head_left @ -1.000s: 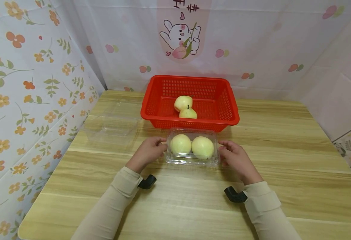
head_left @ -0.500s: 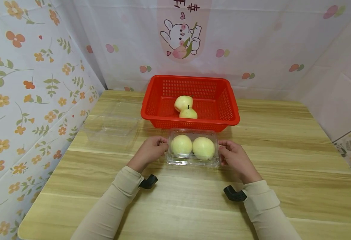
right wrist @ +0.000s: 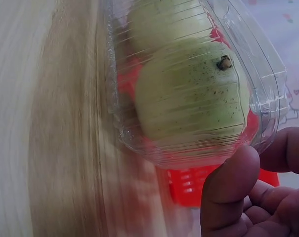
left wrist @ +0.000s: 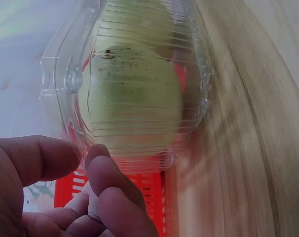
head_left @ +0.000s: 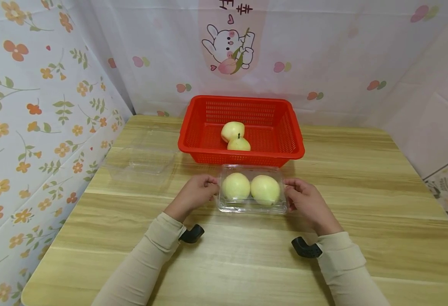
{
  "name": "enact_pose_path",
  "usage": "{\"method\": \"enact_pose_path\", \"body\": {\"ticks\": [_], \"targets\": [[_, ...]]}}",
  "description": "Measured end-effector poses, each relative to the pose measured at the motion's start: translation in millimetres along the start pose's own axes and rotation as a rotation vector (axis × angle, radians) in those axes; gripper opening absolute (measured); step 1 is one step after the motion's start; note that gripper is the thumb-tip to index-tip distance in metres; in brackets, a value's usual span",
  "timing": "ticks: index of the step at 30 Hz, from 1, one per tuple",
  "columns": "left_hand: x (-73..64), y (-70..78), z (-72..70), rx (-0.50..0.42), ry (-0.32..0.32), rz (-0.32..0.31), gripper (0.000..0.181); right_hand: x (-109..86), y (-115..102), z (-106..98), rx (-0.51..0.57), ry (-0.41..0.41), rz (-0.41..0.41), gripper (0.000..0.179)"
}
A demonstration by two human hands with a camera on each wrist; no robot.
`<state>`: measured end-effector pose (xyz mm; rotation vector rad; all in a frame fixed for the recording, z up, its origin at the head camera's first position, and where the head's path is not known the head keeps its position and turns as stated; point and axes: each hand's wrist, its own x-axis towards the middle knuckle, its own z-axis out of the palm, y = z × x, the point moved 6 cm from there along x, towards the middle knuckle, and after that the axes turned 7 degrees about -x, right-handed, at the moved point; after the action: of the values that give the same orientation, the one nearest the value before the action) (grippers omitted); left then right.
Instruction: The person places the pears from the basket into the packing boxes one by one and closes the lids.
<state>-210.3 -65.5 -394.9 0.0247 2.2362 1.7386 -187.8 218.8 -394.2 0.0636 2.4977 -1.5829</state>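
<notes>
A clear plastic clamshell box (head_left: 252, 209) with its lid down is in front of the red basket in the head view. Inside it sit two pale yellow-green pears, the left pear (head_left: 236, 187) beside the right pear (head_left: 265, 190). My left hand (head_left: 193, 196) pinches the box's rim at its left end between thumb and fingers. At the opposite end, my right hand (head_left: 311, 205) pinches the rim likewise. Both wrist views show the ribbed plastic wall over a pear (left wrist: 134, 98), with fingertips at the rim. The hands' other fingers are bent beneath.
Behind the box stands a red perforated basket (head_left: 285, 154) holding two pears (head_left: 233, 131). A second clear plastic box (head_left: 143, 172), lid raised, stands at the table's left rear. The wooden table (head_left: 247, 272) meets a floral curtain (head_left: 67, 127) on the left and a printed cloth behind.
Both hands have carried the clamshell box slightly to the right, and it looks a little larger in the head view. The basket and the second box stay in place.
</notes>
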Motion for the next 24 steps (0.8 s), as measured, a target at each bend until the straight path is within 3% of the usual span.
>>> {"method": "enact_pose_path", "body": {"ticks": [24], "targets": [[0.4,8.1,34.0,0.070,-0.106,0.077,0.015,-16.4,17,-31,-0.089,-0.007,0.030,0.037]]}}
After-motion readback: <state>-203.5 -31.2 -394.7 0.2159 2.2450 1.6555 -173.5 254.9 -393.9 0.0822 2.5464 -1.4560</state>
